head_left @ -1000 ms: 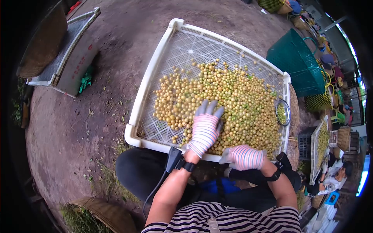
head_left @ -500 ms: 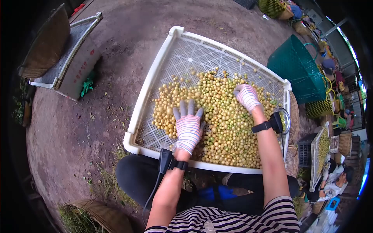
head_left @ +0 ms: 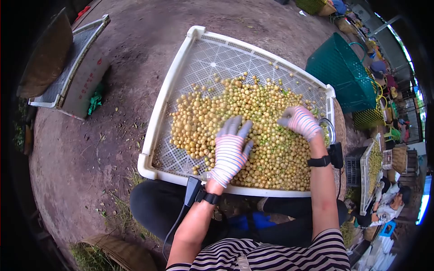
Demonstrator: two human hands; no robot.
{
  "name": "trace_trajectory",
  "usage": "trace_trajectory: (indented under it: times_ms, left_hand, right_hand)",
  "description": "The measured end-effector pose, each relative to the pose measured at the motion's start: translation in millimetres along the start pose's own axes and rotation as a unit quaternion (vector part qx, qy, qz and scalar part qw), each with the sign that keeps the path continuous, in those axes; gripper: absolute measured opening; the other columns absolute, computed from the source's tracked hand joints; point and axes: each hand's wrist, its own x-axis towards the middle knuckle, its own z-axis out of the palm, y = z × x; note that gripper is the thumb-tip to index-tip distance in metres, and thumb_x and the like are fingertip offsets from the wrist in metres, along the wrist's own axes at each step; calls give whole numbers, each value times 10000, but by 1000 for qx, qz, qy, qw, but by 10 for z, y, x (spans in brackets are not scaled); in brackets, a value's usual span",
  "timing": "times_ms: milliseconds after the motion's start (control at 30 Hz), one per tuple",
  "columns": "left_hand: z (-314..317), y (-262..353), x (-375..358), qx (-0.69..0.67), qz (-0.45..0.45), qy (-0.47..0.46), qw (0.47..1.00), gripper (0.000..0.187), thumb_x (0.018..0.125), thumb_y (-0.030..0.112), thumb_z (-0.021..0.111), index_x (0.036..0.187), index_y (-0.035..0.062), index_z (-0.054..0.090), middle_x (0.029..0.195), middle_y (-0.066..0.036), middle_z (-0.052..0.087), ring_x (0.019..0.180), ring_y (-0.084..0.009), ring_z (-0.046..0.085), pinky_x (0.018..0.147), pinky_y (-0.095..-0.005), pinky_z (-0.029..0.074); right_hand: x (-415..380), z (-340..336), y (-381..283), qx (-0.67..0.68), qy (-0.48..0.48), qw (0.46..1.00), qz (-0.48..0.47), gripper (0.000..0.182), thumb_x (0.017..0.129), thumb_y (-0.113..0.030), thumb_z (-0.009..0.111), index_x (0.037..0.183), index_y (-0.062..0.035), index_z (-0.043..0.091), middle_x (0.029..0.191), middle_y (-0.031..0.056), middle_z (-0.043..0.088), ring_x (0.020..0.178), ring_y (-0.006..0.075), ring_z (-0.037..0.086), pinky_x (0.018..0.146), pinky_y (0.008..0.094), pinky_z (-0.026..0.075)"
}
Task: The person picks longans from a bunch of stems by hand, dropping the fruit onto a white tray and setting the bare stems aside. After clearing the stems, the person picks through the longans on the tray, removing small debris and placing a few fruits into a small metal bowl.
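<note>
Left hand [head_left: 229, 153] lies flat, fingers spread, on the yellow-green fruits [head_left: 262, 117] heaped in the white mesh tray [head_left: 156, 121]; right hand [head_left: 302, 122] curls loosely over fruits beyond; a hard sweep could, I judge, roll some over the rim.

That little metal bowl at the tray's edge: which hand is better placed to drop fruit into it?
The right hand. It hovers right beside the metal bowl at the tray's right rim, while the left hand lies flat on the fruit mid-tray, farther off.
</note>
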Motion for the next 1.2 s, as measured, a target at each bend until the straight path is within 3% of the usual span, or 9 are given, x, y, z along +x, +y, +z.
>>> trace_trajectory:
  times_ms: [67,167,233,467,700,800,867,1033,1200]
  left_hand:
    - [72,216,-5,13,68,-96,993,587,781,315,738,1328,186,566,1441,-175,449,1340,-437,382,1089,-542,333]
    - [360,284,-173,66,140,-212,965,580,756,352,750,1296,212,591,1459,-156,435,1365,-420,353,1126,-582,267]
    - [298,268,-149,67,117,-200,970,549,740,347,757,1252,203,618,1459,-155,435,1367,-422,349,1125,-596,258]
    - [81,-198,-55,151,-25,-56,987,232,735,235,710,948,143,709,1378,-183,503,1318,-443,388,1116,-630,234]
    - [15,-212,-79,193,-71,-2,979,249,754,200,722,995,141,705,1346,-179,529,1301,-425,414,1096,-585,281]
    - [28,-156,-76,54,-80,88,991,344,740,175,748,1074,120,685,1313,-169,556,1251,-391,476,1070,-508,347]
    - [10,-105,-51,-57,-89,82,991,465,742,110,772,1184,62,634,1237,-167,600,1138,-342,577,971,-425,466]
    - [139,29,-33,-381,-244,5,892,567,804,65,775,1320,-5,549,1275,-122,594,1104,-186,592,956,-296,495]
    - [158,66,-63,-542,-227,-9,809,475,857,49,713,1295,-50,560,1171,-92,655,1006,-143,615,897,-271,504]
  right_hand:
    - [39,163,-70,-118,-73,990,2,396,788,-400,681,946,-40,733,836,156,721,833,324,698,781,428,541]
    - [191,263,32,119,-29,992,12,275,785,-285,676,888,-35,726,740,131,693,707,243,659,703,372,528]
    - [216,167,-31,245,4,968,44,196,783,-215,667,845,-35,716,669,99,655,621,172,586,638,342,500]
    - [230,87,-106,130,82,988,-22,187,813,-225,663,860,-51,713,706,136,667,644,250,630,650,373,505]
    - [400,426,-531,-64,-11,993,-102,252,806,-292,675,926,-77,731,850,184,697,771,352,660,754,417,526]
    - [416,380,-505,123,-6,991,-51,268,795,-285,689,921,-53,735,707,157,678,657,298,653,656,396,519]
    - [328,277,-484,340,-79,936,38,299,794,-279,749,931,-14,748,599,24,605,525,101,525,508,281,440]
    - [-119,341,-616,477,-38,877,-34,222,825,-245,746,905,-38,752,599,-37,545,492,54,412,451,251,328]
    - [-409,340,-820,492,-136,860,9,260,885,-295,688,833,-41,685,590,-34,518,525,49,436,468,213,318]
